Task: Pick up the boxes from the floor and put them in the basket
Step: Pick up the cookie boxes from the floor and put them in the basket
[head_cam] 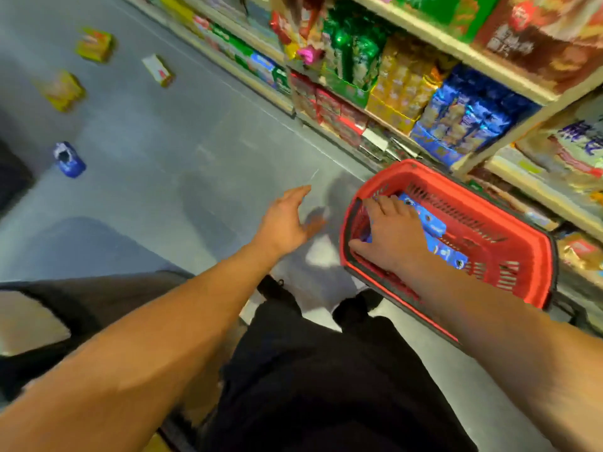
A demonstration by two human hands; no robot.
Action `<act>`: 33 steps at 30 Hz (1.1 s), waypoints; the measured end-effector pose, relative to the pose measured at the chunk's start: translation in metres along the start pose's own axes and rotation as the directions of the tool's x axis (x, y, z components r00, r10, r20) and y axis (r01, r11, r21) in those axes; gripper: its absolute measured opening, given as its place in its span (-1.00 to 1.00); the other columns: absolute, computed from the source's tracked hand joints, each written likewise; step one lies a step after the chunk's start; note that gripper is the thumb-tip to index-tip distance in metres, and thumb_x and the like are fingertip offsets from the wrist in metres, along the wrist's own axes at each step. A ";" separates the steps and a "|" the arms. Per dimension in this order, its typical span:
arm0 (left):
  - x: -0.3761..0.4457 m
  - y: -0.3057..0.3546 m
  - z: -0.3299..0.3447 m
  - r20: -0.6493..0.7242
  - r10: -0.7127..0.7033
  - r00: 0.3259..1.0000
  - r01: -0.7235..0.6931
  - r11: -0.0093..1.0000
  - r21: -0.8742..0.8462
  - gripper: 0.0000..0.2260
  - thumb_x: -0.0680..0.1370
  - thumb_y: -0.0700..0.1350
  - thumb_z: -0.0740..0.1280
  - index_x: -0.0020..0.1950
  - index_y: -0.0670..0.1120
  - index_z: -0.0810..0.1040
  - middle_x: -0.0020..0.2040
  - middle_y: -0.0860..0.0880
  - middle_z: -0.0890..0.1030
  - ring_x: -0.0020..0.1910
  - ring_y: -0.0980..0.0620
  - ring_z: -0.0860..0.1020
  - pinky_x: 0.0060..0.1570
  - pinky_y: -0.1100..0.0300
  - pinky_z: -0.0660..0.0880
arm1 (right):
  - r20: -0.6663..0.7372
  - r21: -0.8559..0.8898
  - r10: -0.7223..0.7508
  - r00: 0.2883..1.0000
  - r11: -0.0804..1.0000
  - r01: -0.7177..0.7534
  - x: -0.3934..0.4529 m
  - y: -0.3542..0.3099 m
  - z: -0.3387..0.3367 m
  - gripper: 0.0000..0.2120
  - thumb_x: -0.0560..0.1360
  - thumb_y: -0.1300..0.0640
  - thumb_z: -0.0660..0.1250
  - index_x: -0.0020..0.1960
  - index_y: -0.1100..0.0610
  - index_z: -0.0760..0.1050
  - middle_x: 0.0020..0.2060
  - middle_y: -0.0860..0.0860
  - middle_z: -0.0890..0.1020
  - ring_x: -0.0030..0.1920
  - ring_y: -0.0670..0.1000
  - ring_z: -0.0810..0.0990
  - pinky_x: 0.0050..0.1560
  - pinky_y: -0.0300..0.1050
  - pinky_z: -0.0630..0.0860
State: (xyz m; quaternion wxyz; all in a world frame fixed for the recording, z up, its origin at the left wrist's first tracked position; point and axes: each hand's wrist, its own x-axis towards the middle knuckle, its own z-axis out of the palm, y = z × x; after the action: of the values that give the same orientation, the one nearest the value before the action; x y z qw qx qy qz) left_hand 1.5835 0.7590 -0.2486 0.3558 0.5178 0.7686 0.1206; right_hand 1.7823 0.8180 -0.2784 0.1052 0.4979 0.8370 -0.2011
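Note:
A red basket (518, 236) stands on the grey floor at the right, beside the shelves. Blue boxes (434, 223) lie inside it. My right hand (391, 236) reaches into the basket and lies over a blue box, fingers spread; whether it grips the box is hidden. My left hand (287, 220) hovers over the floor left of the basket, fingers straight and holding nothing. Farther off on the floor lie a blue box (69, 159), two yellow boxes (63, 90) (95, 44) and a white box (159, 70).
Store shelves (450, 102) packed with snack packets run along the right side. My dark trousers and shoes (355, 305) are below, close to the basket. A dark object (13, 177) sits at the left edge. The view is blurred by motion.

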 end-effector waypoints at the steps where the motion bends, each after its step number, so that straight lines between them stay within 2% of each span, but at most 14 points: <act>1: -0.005 -0.018 -0.021 -0.054 -0.039 0.998 0.038 0.999 -0.021 -0.37 0.49 0.02 0.43 0.48 -0.15 0.30 0.46 -0.12 0.36 0.43 -0.08 0.33 0.33 0.26 0.17 | -0.013 -0.038 -0.059 0.998 0.998 0.058 0.012 -0.024 -0.005 -0.18 0.27 -0.30 0.29 0.42 0.10 0.34 0.35 0.11 0.44 0.36 0.23 0.36 0.35 0.20 0.31; 3: -0.019 -0.053 -0.061 -0.129 -0.134 0.982 0.131 0.991 -0.032 -0.38 0.52 0.01 0.40 0.50 -0.14 0.27 0.49 -0.12 0.31 0.46 -0.07 0.29 0.34 0.25 0.13 | -0.020 -0.092 -0.168 0.986 0.982 0.165 0.035 -0.074 -0.016 -0.20 0.30 -0.30 0.29 0.44 0.08 0.32 0.39 0.09 0.41 0.39 0.22 0.34 0.37 0.17 0.29; 6: -0.038 -0.109 -0.109 -0.224 -0.255 0.941 0.245 0.967 -0.069 -0.36 0.53 0.04 0.38 0.52 -0.12 0.22 0.51 -0.10 0.27 0.48 -0.05 0.25 0.36 0.23 0.11 | 0.056 -0.129 -0.281 0.958 0.949 0.286 0.068 -0.152 -0.028 -0.16 0.35 -0.32 0.35 0.50 0.04 0.23 0.47 0.06 0.30 0.48 0.20 0.22 0.45 0.13 0.19; 8: -0.056 -0.148 -0.137 -0.256 -0.354 0.899 0.324 0.933 -0.154 -0.35 0.53 0.06 0.37 0.53 -0.08 0.20 0.52 -0.07 0.26 0.47 -0.03 0.26 0.36 0.24 0.13 | 0.068 -0.164 -0.363 0.929 0.915 0.369 0.087 -0.205 -0.032 -0.14 0.35 -0.34 0.35 0.51 0.04 0.21 0.49 0.07 0.28 0.49 0.20 0.21 0.46 0.14 0.19; 18: -0.110 -0.301 -0.286 -0.456 -0.538 0.708 0.427 0.842 -0.330 -0.37 0.52 0.07 0.38 0.51 -0.07 0.24 0.48 -0.11 0.34 0.44 -0.08 0.31 0.36 0.13 0.22 | 0.051 -0.225 -0.607 0.793 0.767 0.601 0.153 -0.449 -0.052 -0.17 0.34 -0.34 0.34 0.48 0.05 0.26 0.45 0.07 0.34 0.44 0.16 0.28 0.44 0.11 0.23; 22: -0.119 -0.345 -0.320 -0.447 -0.615 0.650 0.456 0.785 -0.418 -0.34 0.52 0.10 0.37 0.54 -0.03 0.19 0.50 -0.07 0.29 0.46 -0.08 0.27 0.39 0.10 0.21 | 0.097 -0.236 -0.664 0.741 0.708 0.666 0.177 -0.517 -0.053 -0.20 0.37 -0.30 0.33 0.49 0.04 0.24 0.45 0.04 0.32 0.47 0.11 0.24 0.47 0.05 0.19; 28: -0.116 -0.422 -0.371 -0.449 -0.735 0.508 0.502 0.676 -0.539 -0.32 0.52 0.12 0.36 0.55 -0.02 0.17 0.52 -0.03 0.26 0.48 -0.06 0.25 0.40 0.09 0.21 | 0.210 -0.281 -0.756 0.619 0.560 0.779 0.242 -0.626 -0.041 -0.20 0.39 -0.30 0.33 0.51 0.03 0.20 0.47 0.02 0.30 0.48 0.09 0.21 0.47 0.02 0.17; 33: -0.094 -0.484 -0.423 -0.438 -0.828 0.351 0.534 0.561 -0.632 -0.32 0.51 0.08 0.38 0.54 -0.06 0.18 0.52 -0.07 0.26 0.48 -0.06 0.25 0.40 0.10 0.19 | 0.300 -0.279 -0.807 0.509 0.436 0.856 0.322 -0.728 -0.037 -0.17 0.39 -0.31 0.32 0.53 0.03 0.18 0.49 0.02 0.26 0.49 0.09 0.20 0.48 0.02 0.16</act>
State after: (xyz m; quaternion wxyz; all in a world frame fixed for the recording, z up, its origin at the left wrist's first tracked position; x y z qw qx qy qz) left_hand 0.9756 0.5431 -0.1729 0.1457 -0.0287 0.9455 0.2897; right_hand 0.9908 0.7813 -0.1975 0.1406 -0.0242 0.9862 -0.0843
